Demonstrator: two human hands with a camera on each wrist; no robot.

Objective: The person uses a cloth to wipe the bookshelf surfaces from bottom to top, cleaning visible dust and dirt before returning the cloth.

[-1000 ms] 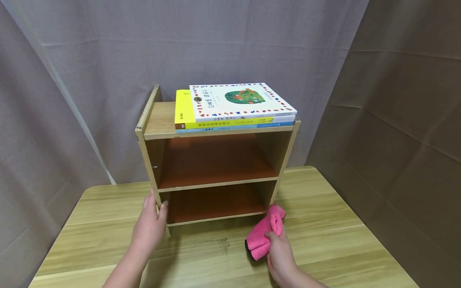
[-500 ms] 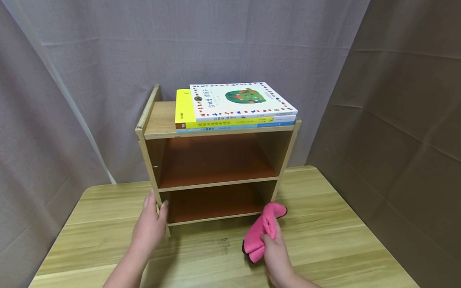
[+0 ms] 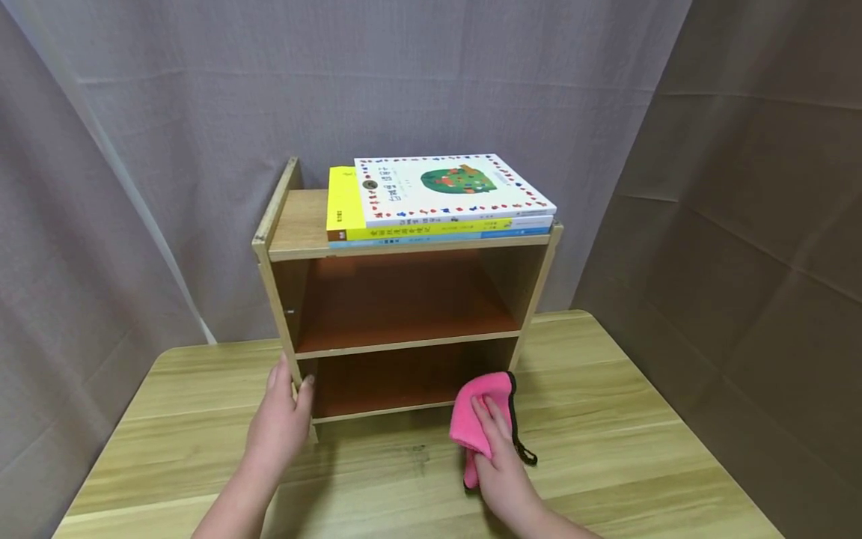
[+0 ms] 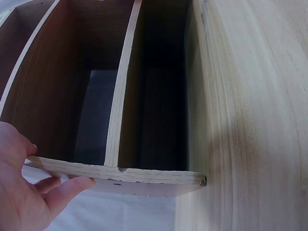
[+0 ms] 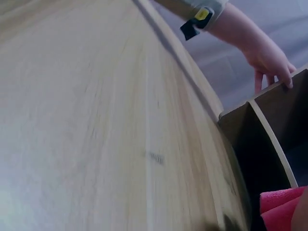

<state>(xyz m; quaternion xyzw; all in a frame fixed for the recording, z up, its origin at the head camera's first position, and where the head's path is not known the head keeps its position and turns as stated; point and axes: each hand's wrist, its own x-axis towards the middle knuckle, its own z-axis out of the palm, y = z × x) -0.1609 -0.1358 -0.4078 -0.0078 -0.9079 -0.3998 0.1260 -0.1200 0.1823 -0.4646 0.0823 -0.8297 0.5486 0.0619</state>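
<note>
A small wooden shelf (image 3: 404, 299) with two compartments showing at its front stands upright on the table. My left hand (image 3: 279, 423) grips the front edge of its left side panel, thumb inside and fingers outside; the left wrist view shows this hand (image 4: 29, 187) around the panel edge. At the lower right front corner, my right hand (image 3: 503, 475) holds a pink cloth (image 3: 480, 408) with dark edging. The cloth covers that corner, and a dark cord hangs from its right side. Only a pink fold (image 5: 279, 207) shows in the right wrist view.
On the shelf's top lies a stack of books: a white one (image 3: 417, 180) above a yellow one (image 3: 340, 198), with a blue one (image 3: 364, 242) at the bottom. The shelf stands on a wood-grain table (image 3: 606, 434). Grey curtains (image 3: 431, 75) hang behind and brown fabric (image 3: 754, 224) to the right.
My right hand has shifted slightly left and turned, bringing the cloth from outside the lower right corner across the front corner. The left hand, shelf and books stay in place.
</note>
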